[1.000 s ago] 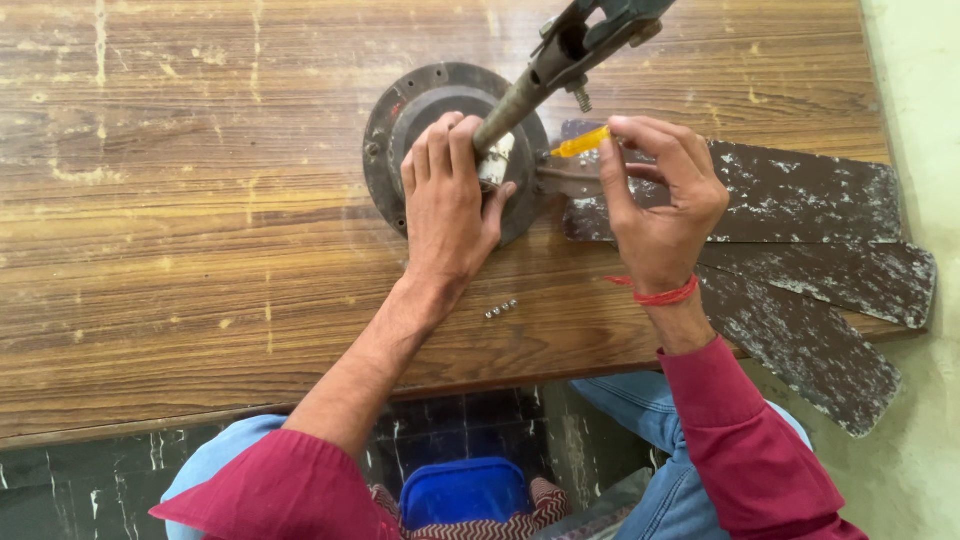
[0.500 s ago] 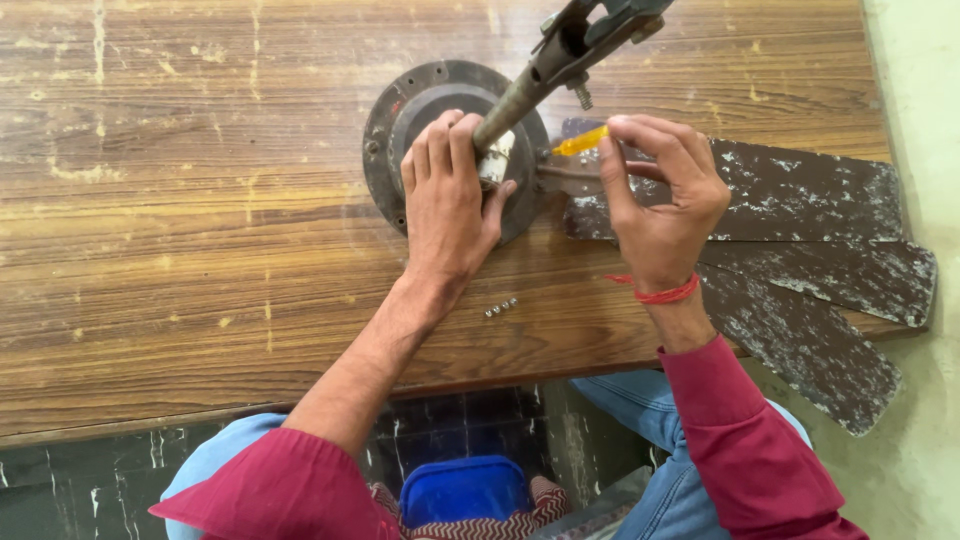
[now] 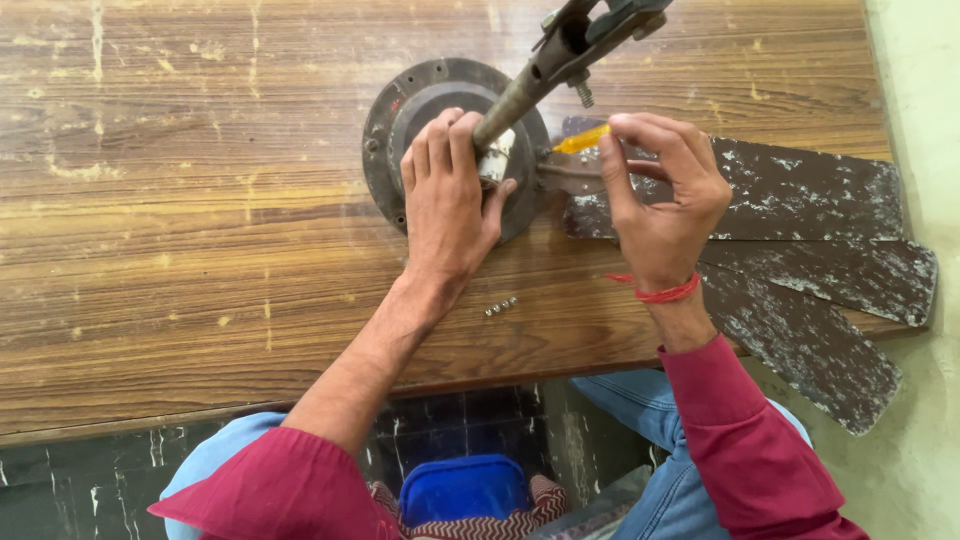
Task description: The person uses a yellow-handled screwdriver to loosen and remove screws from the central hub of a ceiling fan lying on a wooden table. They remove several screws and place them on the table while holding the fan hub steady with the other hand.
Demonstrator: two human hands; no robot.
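Head view: worn wooden table (image 3: pixel 200 200) carries dark round fan motor (image 3: pixel 400 110), rod rising from its hub. Three paint-flaked blades (image 3: pixel 800 190) overhang table's right edge. Left hand (image 3: pixel 450 195) flat on motor, fingers together, steadying it. Right hand (image 3: pixel 660 195) pinches yellow-handled screwdriver (image 3: pixel 582 139) at blade bracket. Loose screws (image 3: pixel 500 306) lie nearby.

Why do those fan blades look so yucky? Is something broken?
The three dark fan blades are blotched with pale patches, like flaking paint or grime, and overhang the table's edge. Two small screws lie loose near the left hand.
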